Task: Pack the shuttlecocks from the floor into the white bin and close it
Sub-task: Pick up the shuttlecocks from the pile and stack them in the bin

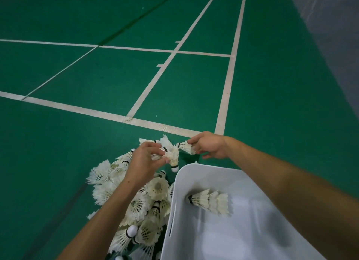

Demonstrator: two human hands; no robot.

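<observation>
A pile of white feather shuttlecocks [136, 203] lies on the green floor at the bottom centre. To its right stands the open white bin [196, 176], with a short stack of shuttlecocks [209, 200] lying inside. My left hand [145, 162] is above the far end of the pile and pinches a shuttlecock [172, 157] that hangs cork down. My right hand [210, 145] is just beyond the bin's far rim and pinches another shuttlecock [186, 147] by its feathers, cork pointing left. No lid is in view.
Green badminton court floor with white lines [151, 124] stretches ahead and to both sides. A grey strip [334, 38] runs along the court's far right edge.
</observation>
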